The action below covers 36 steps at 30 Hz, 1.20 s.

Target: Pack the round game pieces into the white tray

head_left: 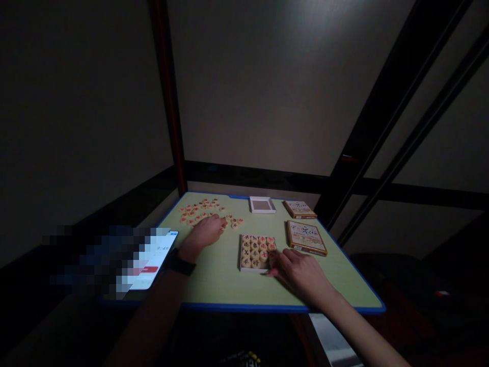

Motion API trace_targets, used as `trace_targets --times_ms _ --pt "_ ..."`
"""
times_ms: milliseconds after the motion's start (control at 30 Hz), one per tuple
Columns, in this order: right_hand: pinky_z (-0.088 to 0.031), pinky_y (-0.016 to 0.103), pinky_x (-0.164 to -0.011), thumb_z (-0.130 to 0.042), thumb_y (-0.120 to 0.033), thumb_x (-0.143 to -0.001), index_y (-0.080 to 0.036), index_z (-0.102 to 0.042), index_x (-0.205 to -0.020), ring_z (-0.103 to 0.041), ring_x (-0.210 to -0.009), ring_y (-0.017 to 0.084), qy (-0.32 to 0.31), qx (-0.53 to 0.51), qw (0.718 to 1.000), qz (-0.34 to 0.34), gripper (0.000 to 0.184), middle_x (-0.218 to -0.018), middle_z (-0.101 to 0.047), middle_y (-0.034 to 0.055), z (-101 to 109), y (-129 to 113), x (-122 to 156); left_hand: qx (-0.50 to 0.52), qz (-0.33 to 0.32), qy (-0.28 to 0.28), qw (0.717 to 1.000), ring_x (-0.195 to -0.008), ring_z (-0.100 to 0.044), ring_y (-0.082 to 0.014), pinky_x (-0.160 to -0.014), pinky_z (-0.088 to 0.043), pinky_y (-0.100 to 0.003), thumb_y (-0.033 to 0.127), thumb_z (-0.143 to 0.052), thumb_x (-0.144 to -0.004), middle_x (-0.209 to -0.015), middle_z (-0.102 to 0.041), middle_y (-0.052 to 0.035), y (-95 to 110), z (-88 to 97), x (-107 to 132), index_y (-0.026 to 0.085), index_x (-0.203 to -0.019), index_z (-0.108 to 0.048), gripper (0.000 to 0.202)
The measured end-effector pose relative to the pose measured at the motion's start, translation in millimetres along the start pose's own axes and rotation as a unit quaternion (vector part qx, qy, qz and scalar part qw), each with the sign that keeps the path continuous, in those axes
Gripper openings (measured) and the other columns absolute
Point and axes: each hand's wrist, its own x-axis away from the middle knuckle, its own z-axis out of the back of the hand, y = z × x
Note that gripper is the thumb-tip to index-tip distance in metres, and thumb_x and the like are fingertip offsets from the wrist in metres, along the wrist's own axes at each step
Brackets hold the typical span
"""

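A shallow white box (241,255) holds rows of round wooden Chinese chess pieces (255,253) with red and black characters. At its right front corner, my right hand (301,270) has its fingers closed around a piece (272,258), mostly shaded and partly hidden. My left hand (206,232), wearing a dark wristband (179,263), reaches to the loose chess pieces (196,209) scattered at the table's back left. Its fingers are curled together and pressed down at the near side of that scatter; a piece shows at the fingertips, partly covered by them.
An open white box part (263,205) lies at the table's back edge. Two printed flat boxes (306,237) rest at the right. A lit phone or tablet (153,262) stands at the left edge. The green table (217,285) has a blue rim, with walls behind it.
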Motion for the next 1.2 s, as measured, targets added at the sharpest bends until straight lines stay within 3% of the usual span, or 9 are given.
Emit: trace_targets --times_ms 167,300,467,600,867,1200 --pt "-0.032 0.028 -0.056 -0.054 -0.044 -0.097 -0.015 -0.066 -0.093 -0.062 -0.068 0.019 -0.032 -0.056 0.998 -0.016 0.032 -0.081 -0.066 0.0078 8.3 3.4 -1.7 0.002 0.014 0.003 1.0 -0.105 -0.062 -0.0238 -0.092 -0.046 -0.034 0.018 -0.047 -0.092 -0.112 -0.067 -0.0117 1.4 1.5 0.4 0.018 -0.104 -0.068 0.025" --pt "-0.034 0.027 -0.061 -0.045 -0.034 -0.101 -0.016 -0.069 -0.096 -0.061 -0.07 0.018 -0.051 -0.155 0.985 -0.048 0.03 -0.082 -0.067 0.0074 16.1 16.6 -12.5 0.002 0.017 0.001 1.0 -0.105 -0.062 -0.0246 -0.091 -0.047 -0.035 0.019 -0.046 -0.093 -0.111 -0.066 -0.0119 1.1 1.1 -0.1 0.018 -0.103 -0.068 0.025" --pt "-0.036 0.026 -0.067 -0.054 -0.017 -0.092 -0.018 -0.071 -0.088 -0.06 -0.077 0.017 -0.1 -0.219 0.971 0.017 0.018 -0.084 -0.068 0.0054 16.1 32.4 -34.9 0.01 0.014 0.004 1.0 -0.105 -0.062 -0.0246 -0.09 -0.048 -0.035 0.019 -0.047 -0.092 -0.109 -0.066 -0.0118 -0.9 -1.4 -1.4 0.017 -0.101 -0.069 0.024" --pt "-0.035 0.026 -0.067 -0.057 -0.007 -0.082 -0.018 -0.071 -0.082 -0.06 -0.079 0.016 -0.151 -0.228 0.961 0.043 0.019 -0.088 -0.069 0.005 15.5 32.4 -45.0 0.011 0.012 0.01 1.0 -0.106 -0.062 -0.0246 -0.091 -0.047 -0.035 0.02 -0.048 -0.092 -0.111 -0.066 -0.0119 -4.3 -6.0 -2.9 0.018 -0.104 -0.068 0.024" --pt "-0.035 0.028 -0.066 -0.053 -0.013 -0.086 -0.016 -0.067 -0.09 -0.057 -0.077 0.017 -0.196 -0.23 0.953 0.019 0.016 -0.091 -0.067 0.0075 17.0 34.2 -45.1 0.009 0.019 0.005 1.0 -0.104 -0.062 -0.0239 -0.088 -0.047 -0.034 0.019 -0.047 -0.092 -0.111 -0.066 -0.0107 -4.4 -4.8 -1.7 0.019 -0.105 -0.068 0.025" --pt "-0.044 0.028 -0.075 -0.049 -0.016 -0.092 -0.015 -0.065 -0.096 -0.062 -0.083 0.019 -0.147 -0.232 0.962 0.009 0.017 -0.094 -0.067 0.0094 9.7 41.0 -40.5 0.01 0.022 0.006 1.0 -0.107 -0.062 -0.0265 -0.091 -0.048 -0.037 0.019 -0.048 -0.092 -0.114 -0.065 -0.0126 -2.4 -3.4 -0.5 0.019 -0.107 -0.068 0.025"
